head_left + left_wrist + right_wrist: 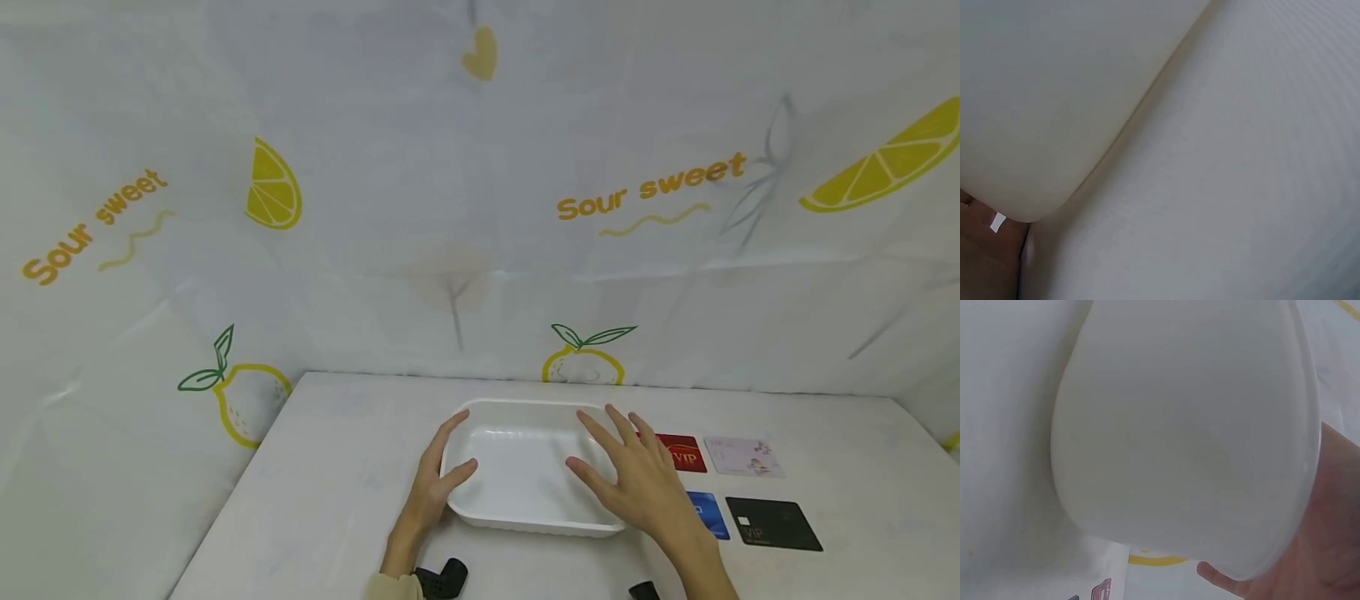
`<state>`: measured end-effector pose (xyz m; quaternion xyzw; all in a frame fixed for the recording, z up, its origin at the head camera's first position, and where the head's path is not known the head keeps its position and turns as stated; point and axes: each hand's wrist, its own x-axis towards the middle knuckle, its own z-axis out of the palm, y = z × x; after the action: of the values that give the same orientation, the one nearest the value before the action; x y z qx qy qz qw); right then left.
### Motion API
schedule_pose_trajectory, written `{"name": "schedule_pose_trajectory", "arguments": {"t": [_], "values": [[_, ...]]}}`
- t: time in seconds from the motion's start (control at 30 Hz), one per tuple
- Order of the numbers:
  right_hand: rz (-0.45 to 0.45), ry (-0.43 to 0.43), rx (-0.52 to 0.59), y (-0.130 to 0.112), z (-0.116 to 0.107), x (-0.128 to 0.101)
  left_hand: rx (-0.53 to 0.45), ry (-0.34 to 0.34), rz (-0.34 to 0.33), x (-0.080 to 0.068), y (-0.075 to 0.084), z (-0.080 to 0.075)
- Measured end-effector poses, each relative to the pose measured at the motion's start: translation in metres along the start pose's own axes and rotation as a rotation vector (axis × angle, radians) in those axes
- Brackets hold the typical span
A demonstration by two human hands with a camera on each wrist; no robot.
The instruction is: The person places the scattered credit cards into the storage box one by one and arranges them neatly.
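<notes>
A white tray (517, 467) is being kept on the table (337, 467), near its middle and close to the back wall. The tray's left rim is being gripped by the left hand (435, 483): the thumb is being hooked over the rim into the tray while the fingers are being laid along the outside of the wall. The right hand (637, 479) is being held at the tray's right end with its fingers spread wide and nearly straight; the thumb is being pointed inward above the tray floor. Whether the palm is being pressed on the rim cannot be told from the head view. Nothing is being clasped by this hand.

In the left wrist view, a rounded corner of the tray (1054, 112) is being shown resting on the table (1241, 187), with a bit of skin at the lower left edge. In the right wrist view, the tray (1185, 425) is being seen from close by, and a fingertip (1222, 581) is being shown just past its rim.

Four cards are being left flat on the table to the right of the tray: a red card (682, 454) partly covered by the right hand, a pale card (742, 457) beside it, a blue card (708, 512) just beside the right wrist, and a black card (772, 523) further right. The wall is being covered by a lemon-print cloth (480, 208).
</notes>
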<state>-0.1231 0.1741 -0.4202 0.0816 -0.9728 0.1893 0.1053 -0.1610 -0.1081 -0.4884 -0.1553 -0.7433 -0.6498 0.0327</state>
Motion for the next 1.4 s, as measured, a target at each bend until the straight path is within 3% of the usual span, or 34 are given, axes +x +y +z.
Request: {"name": "schedule_pose_trajectory", "arguments": {"t": [0.3,0.5,0.63,0.77,1.0,1.4], "values": [[0.002,-0.020,0.090,0.012,-0.006,0.003,0.011,0.005,-0.021,-0.002,-0.001,-0.003],[-0.010,-0.005,0.303,0.045,-0.016,0.007,-0.002,-0.009,-0.012,0.000,-0.003,-0.002],[-0.028,0.033,0.348,0.067,-0.021,0.007,-0.017,0.005,-0.019,0.000,-0.002,-0.002],[-0.020,0.043,0.354,0.084,-0.026,0.006,-0.021,0.004,-0.019,0.000,-0.002,-0.002],[0.071,-0.050,0.346,0.102,-0.024,0.006,0.007,0.001,-0.007,0.000,-0.004,-0.004],[0.122,-0.125,0.264,0.133,-0.026,0.004,-0.014,0.006,-0.019,-0.001,-0.002,-0.003]]}}
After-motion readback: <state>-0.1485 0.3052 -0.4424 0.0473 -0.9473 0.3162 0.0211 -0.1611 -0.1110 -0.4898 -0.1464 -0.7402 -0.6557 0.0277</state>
